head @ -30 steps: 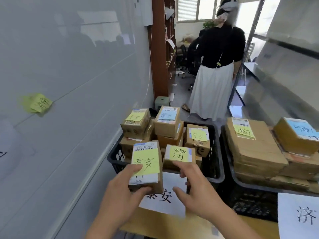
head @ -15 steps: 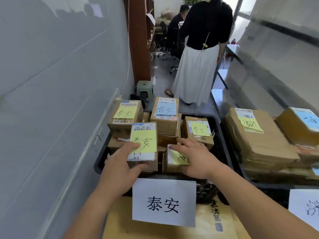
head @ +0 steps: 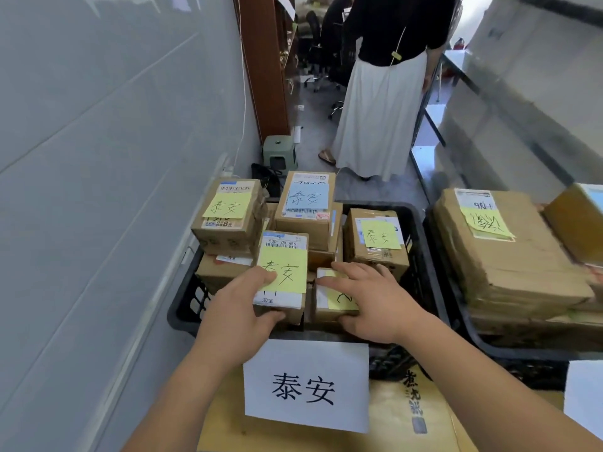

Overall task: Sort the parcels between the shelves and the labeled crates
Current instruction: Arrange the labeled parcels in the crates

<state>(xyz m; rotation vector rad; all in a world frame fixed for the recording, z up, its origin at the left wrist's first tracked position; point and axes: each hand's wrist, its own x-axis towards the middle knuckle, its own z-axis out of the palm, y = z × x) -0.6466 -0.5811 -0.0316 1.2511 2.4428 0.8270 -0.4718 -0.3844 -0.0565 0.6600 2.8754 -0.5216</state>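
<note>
A black crate [head: 182,308] with a white paper label [head: 306,386] on its front holds several small cardboard parcels with sticky notes. My left hand [head: 238,318] grips a parcel with a yellow note [head: 284,269] at the crate's front, thumb on its near edge and fingers on top. My right hand [head: 375,305] lies over a smaller parcel [head: 329,305] beside it, fingers spread across its top and thumb under its near edge. Both parcels sit down among the others in the crate.
A second black crate [head: 463,327] to the right holds flat brown parcels [head: 509,256]. A grey wall runs along the left. A person in a white skirt [head: 378,119] stands in the aisle beyond, near a green stool [head: 279,151] and a brown shelf unit [head: 261,60].
Both hands have moved forward and down with their parcels, from above the crate's front edge into the crate. The view has tilted down and closer.
</note>
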